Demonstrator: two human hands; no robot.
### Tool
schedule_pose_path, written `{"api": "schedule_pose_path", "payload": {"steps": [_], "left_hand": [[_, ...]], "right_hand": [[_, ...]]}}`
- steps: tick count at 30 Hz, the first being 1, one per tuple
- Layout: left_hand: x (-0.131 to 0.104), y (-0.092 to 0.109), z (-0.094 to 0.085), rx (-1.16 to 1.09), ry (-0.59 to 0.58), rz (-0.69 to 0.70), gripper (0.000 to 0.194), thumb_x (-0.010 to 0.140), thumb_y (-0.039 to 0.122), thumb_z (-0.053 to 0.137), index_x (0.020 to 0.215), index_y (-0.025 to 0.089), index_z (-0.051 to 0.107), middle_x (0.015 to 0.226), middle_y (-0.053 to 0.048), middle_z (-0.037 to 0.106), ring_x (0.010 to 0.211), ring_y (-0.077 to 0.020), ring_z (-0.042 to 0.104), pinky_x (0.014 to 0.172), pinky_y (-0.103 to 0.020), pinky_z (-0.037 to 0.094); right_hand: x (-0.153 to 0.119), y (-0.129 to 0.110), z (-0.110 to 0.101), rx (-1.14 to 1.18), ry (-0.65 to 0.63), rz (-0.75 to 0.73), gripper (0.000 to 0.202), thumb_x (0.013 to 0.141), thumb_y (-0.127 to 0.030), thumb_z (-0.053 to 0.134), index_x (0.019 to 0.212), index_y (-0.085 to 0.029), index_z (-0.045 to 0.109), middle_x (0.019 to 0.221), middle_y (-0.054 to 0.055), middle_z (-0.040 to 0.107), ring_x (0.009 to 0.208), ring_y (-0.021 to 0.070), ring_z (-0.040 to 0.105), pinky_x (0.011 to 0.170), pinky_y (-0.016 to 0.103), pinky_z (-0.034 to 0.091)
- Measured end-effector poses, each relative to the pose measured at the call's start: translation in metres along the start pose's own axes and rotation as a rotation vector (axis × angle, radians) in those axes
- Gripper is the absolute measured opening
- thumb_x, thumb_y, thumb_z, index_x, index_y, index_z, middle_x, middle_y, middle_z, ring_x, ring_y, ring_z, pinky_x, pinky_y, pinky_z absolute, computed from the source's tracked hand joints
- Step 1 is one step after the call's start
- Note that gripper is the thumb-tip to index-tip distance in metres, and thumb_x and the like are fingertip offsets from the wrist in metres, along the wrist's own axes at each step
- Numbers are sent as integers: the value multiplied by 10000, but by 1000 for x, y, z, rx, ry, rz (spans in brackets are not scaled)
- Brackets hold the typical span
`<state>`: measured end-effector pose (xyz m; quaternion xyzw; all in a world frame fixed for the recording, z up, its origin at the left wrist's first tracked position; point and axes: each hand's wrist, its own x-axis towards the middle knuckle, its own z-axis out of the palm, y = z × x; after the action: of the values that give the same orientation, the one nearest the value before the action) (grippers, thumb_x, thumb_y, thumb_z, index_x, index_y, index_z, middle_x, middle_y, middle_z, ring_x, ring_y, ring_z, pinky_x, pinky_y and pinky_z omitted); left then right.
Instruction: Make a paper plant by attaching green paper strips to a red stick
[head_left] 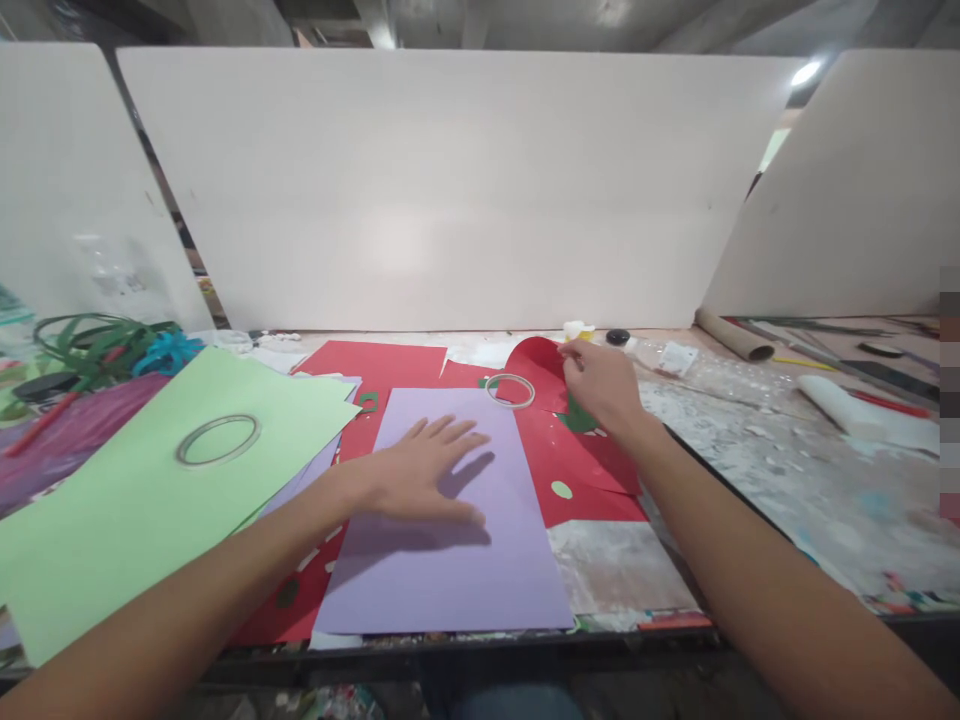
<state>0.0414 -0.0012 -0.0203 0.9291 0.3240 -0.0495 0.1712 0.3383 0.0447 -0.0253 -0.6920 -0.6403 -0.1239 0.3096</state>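
Over nearest purple sheet (457, 595), holding left hand (424, 475) wide; apparently adjusting red paper (538, 362) pinched in right hand (604, 385); next, guide gently.

PLACE: craft workshop | paint-smeared tabletop (795, 490) | lilac paper (465, 590) | cardboard tube (731, 335) | white partition (450, 180) | beamed ceiling (555, 25)

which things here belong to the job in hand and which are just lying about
Likely in the job:
red sheet, curled up in the right hand
purple sheet, beneath the spread left hand
ring at the purple sheet's far right corner

Probably just lying about:
cardboard tube
blue curled strips
crumpled pink material
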Motion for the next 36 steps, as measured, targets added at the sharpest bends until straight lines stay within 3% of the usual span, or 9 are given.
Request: {"api": "schedule_pose_path", "payload": {"steps": [4, 8, 10, 12, 17, 21, 27, 31, 36], "left_hand": [[-9, 18, 4, 17, -155, 114, 1089, 655, 806, 586, 1539, 305, 192, 1622, -71, 29, 1475, -378, -11, 1162, -619, 37], [-10, 19, 11, 10, -179, 109, 1130, 655, 770, 617, 1551, 270, 143, 1617, -75, -27, 1473, -371, -45, 1160, -620, 17], [-10, 18, 10, 8, -187, 95, 1112, 669, 764, 609, 1550, 261, 152, 1618, -76, -22, 1475, -359, -50, 1165, -606, 23], [-9, 18, 9, 4, -187, 86, 1091, 676, 763, 606, 1546, 263, 177, 1620, -77, 5, 1477, -359, -36, 1167, -603, 42], [-10, 19, 6, -41, -131, 72, 1109, 650, 745, 660, 1539, 264, 203, 1619, -86, 104, 1473, -386, 46, 1164, -597, 138], [-29, 26, -5, -66, -124, -10, 1145, 652, 760, 651, 1548, 234, 169, 1617, -102, 104, 1473, -384, 60, 1165, -573, 183], [-69, 21, -13, -85, -289, -105, 1064, 666, 733, 664, 1527, 257, 260, 1619, -62, 94, 1482, -345, 35, 1178, -535, 173], [-76, 7, -4, -165, -247, -94, 1022, 684, 704, 675, 1520, 267, 282, 1619, -70, 93, 1483, -334, 39, 1178, -517, 184], [-76, 3, 3, -164, -181, -71, 950, 718, 692, 653, 1506, 286, 314, 1617, -67, 124, 1483, -337, 49, 1178, -527, 174]], "right_hand": [[-4, -5, 8, 213, 41, -106, 307, 874, -210, 480, 1106, -166, 677, 1000, 79, 738, 872, 215, 671, 819, 327, 487], [-15, -21, 21, 183, -253, -277, 264, 850, -304, 592, 1061, -193, 705, 1076, 88, 705, 973, 243, 646, 846, 348, 486], [-20, -27, 28, 144, -406, -295, 206, 875, -317, 581, 971, -218, 734, 1026, 77, 705, 952, 242, 645, 830, 350, 487], [-21, -28, 31, 125, -460, -271, 234, 916, -310, 531, 886, -224, 746, 973, 73, 711, 939, 241, 646, 830, 352, 482], [-16, -16, 29, 76, -341, -117, 252, 926, -254, 494, 953, -203, 739, 1118, 109, 693, 1040, 286, 623, 842, 369, 467], [-15, -10, 24, 70, -310, -74, 275, 883, -180, 503, 1058, -163, 715, 1109, 134, 701, 1028, 300, 628, 845, 378, 458], [-20, -28, 16, 165, -267, -123, 318, 919, -248, 441, 1080, -212, 713, 1086, 84, 718, 954, 242, 653, 799, 336, 476], [-24, -40, 12, 283, -237, -200, 285, 901, -224, 461, 1015, -204, 721, 1158, 79, 701, 1016, 231, 645, 860, 332, 472], [-29, -49, 6, 290, -313, -276, 305, 911, -204, 422, 987, -207, 717, 1049, 85, 723, 940, 223, 651, 787, 318, 479]]}}
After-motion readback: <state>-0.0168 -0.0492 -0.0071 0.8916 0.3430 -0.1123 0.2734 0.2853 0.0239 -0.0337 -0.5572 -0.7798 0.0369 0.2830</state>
